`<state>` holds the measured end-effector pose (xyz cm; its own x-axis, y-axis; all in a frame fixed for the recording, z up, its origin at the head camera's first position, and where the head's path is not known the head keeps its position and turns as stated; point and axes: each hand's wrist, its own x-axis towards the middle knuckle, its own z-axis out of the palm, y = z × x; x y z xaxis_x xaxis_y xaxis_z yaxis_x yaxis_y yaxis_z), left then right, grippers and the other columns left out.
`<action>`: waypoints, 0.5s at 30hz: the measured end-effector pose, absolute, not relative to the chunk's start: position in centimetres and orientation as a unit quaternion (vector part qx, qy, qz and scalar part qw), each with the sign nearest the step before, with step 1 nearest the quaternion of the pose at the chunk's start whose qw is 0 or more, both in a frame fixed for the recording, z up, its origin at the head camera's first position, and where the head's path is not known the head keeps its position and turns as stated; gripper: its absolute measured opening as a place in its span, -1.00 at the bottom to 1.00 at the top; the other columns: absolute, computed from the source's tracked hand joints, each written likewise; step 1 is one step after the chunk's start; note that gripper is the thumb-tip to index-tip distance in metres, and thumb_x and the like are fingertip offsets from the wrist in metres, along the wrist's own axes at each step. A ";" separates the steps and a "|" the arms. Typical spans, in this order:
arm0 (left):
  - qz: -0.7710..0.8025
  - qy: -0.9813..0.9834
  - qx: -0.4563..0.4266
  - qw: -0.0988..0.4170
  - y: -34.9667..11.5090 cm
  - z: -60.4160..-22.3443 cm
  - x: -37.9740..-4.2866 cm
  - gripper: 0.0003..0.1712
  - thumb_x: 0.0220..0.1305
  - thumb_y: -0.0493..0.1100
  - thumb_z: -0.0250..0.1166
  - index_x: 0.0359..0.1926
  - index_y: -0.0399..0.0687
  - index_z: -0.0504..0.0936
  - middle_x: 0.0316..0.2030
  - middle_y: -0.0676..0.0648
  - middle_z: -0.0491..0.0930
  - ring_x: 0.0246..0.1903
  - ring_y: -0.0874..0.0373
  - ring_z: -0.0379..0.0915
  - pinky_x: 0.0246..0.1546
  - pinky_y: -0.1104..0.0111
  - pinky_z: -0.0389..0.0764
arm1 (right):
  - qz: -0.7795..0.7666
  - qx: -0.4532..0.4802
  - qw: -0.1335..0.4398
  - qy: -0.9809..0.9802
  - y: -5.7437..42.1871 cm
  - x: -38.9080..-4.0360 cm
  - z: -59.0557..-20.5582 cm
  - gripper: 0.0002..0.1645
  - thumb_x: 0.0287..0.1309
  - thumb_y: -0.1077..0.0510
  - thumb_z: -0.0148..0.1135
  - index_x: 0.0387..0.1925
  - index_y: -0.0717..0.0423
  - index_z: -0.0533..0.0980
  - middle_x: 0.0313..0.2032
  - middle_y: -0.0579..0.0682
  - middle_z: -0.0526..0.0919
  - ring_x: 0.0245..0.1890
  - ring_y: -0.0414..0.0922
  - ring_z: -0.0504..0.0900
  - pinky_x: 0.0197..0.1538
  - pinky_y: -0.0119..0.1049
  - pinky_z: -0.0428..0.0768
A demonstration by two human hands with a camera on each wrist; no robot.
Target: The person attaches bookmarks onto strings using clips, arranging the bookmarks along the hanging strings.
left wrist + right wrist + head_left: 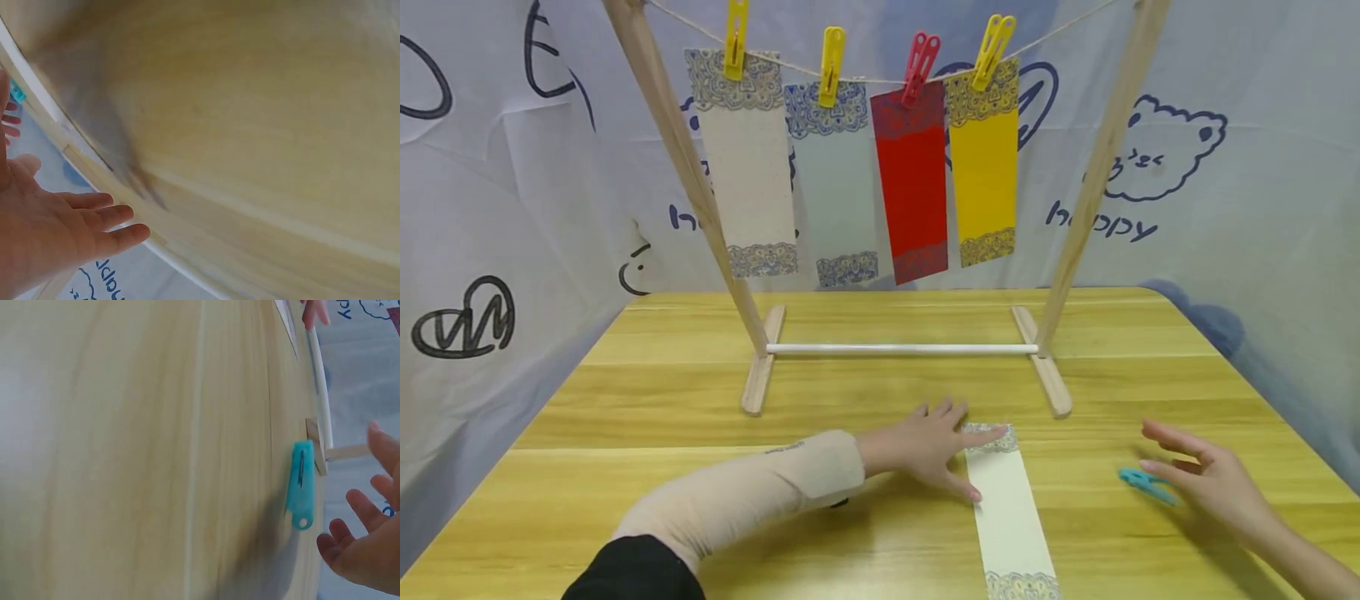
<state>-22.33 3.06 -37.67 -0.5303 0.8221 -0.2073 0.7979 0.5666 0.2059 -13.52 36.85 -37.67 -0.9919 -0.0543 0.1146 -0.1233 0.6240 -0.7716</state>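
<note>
A white paper strip [1011, 517] with patterned blue-grey bands at its ends lies on the table. My left hand [925, 446] is spread at its upper left edge, forefinger over the top band and thumb by the left edge; whether it presses cannot be told. To the right is a teal clothespin [1148, 483], with my right hand [1217, 479] just beside it. In the right wrist view the clothespin [301, 484] stands apart from the loosely bent fingers of my right hand [369, 544]. The left wrist view shows my left hand [69, 231] with straight fingers.
Behind the hands stands a wooden frame [1086, 183] with a white crossbar [902, 349] low down. From its string hang white [748, 179], pale blue [835, 192], red [913, 183] and yellow [985, 175] strips, clipped by yellow and red clothespins. A printed cloth [1262, 192] hangs behind.
</note>
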 end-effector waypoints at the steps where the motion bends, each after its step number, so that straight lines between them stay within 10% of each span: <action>1: 0.033 0.873 0.464 0.143 3.1 -37.8 -22.3 0.00 -0.04 0.47 0.02 0.34 0.48 -0.28 0.33 -0.27 -0.20 0.29 -0.17 -0.30 0.19 -0.08 -0.10 | 0.430 0.052 0.035 -0.901 37.0 -13.5 -37.8 -0.32 0.05 0.16 0.24 0.19 0.32 0.25 -0.08 -0.58 0.34 -0.15 -0.61 0.34 -0.25 -0.57 0.49; 15: -0.010 0.871 0.475 0.127 4.4 -37.9 -21.7 -0.05 -0.06 0.47 0.03 0.34 0.48 -0.14 0.25 -0.27 0.06 0.23 -0.04 -0.04 0.16 0.09 0.13 | 0.436 0.117 0.006 -0.892 38.6 -13.6 -39.4 -0.32 -0.12 0.33 0.32 0.13 0.32 0.34 -0.08 -0.55 0.38 -0.13 -0.58 0.36 -0.22 -0.68 0.41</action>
